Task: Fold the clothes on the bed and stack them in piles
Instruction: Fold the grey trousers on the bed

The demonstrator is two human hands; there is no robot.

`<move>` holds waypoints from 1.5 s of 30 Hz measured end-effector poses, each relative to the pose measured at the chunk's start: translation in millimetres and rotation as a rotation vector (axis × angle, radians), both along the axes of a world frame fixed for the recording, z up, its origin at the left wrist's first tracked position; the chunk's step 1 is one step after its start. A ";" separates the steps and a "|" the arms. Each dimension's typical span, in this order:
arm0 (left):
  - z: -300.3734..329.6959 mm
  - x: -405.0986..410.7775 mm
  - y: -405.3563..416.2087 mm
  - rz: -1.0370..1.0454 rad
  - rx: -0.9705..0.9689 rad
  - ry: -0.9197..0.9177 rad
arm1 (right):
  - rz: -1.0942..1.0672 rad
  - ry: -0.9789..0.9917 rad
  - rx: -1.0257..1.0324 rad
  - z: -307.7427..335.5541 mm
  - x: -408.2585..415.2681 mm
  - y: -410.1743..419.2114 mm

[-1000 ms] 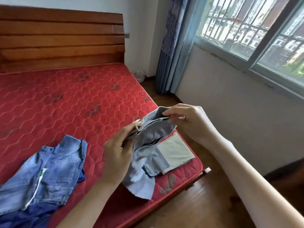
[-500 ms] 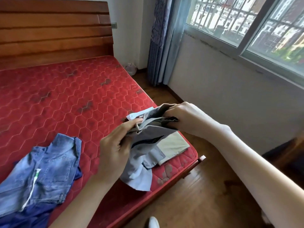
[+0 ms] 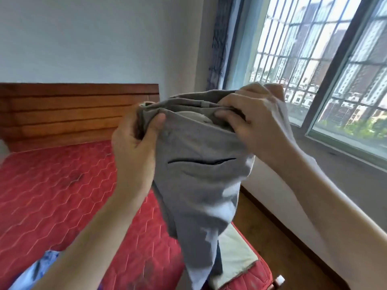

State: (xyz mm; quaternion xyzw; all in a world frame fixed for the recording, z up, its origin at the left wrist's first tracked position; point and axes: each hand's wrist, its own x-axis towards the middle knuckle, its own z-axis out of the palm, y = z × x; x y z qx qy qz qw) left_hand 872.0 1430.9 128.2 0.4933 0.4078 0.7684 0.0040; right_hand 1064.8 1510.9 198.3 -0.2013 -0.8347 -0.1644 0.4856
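I can read no words, numbers, labels or brand marks anywhere in front of me.

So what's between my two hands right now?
In the head view, the bunched waistband of the grey trousers stretches from the left hand to the right hand; both grip it, and the legs hang below.
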 end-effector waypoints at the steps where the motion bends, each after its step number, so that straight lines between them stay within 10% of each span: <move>1: 5.1 -5.6 2.3 0.026 0.011 0.009 | -0.010 -0.012 0.040 3.9 -3.1 -5.6; 6: -40.2 2.4 -3.9 0.063 -0.293 -0.010 | -0.371 -0.611 -0.183 -28.7 -14.1 -15.0; 10: -6.3 -18.5 -15.2 0.101 -0.067 0.084 | -0.087 -0.095 -0.004 -3.9 -7.3 -16.5; 16: -61.5 -5.2 -23.3 0.020 -0.355 0.017 | -0.103 -0.223 -0.311 -77.2 -0.2 -27.2; 24: -58.4 -21.5 -23.4 0.061 -0.224 0.016 | -0.046 -0.428 -0.491 -73.7 8.2 -8.4; 45: -48.4 -79.4 -24.6 -0.003 -0.198 0.009 | 0.429 0.165 -0.952 -95.4 -38.5 1.8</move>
